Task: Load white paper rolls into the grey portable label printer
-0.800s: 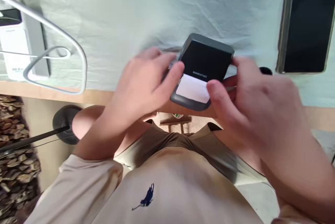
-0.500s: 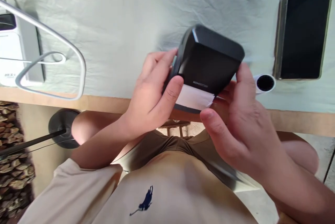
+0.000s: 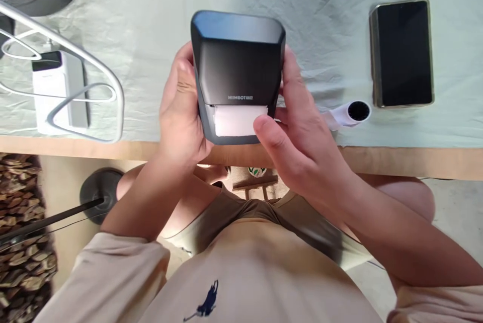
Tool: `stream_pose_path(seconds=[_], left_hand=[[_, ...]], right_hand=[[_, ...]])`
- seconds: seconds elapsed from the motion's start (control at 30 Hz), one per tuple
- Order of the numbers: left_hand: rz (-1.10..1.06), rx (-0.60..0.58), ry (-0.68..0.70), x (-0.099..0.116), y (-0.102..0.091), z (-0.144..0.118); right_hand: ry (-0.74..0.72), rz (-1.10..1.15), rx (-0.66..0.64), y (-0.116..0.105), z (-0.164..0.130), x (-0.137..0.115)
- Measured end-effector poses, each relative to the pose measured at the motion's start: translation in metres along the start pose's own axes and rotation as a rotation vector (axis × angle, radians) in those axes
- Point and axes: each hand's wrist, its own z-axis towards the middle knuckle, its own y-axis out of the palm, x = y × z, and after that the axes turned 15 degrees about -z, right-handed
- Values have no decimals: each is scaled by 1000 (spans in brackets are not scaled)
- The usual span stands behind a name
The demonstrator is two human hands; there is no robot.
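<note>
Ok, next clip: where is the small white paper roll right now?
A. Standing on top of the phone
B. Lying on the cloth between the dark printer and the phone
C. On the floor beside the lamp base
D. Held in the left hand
B: the paper roll lies on the cloth, to the right of the printer that both hands hold, and just below-left of the phone.

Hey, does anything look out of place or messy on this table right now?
Mostly tidy. The small paper roll lies on its side near the table edge, its loose end trailing toward the right hand, which grips the black printer with the left hand.
</note>
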Motion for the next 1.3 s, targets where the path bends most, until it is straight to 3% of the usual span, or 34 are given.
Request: stream_pose_path(seconds=[0.23, 0.4, 0.53, 0.8, 1.3], left_hand=[[-102, 69, -84, -14, -11, -5], [-348, -31, -273, -8, -7, -4], [-334, -35, -352, -2, -7, -3], [-366, -151, -306, -5, -11, -5], [-245, -85, -357, -10, -15, 2]], right_hand=[[-3, -32, 60, -12, -1, 2], [-73, -18, 150, -18, 9, 11], [-80, -95, 142, -18, 14, 14], [-138, -68, 166, -21, 14, 16], [-220, -92, 188, -20, 14, 30]])
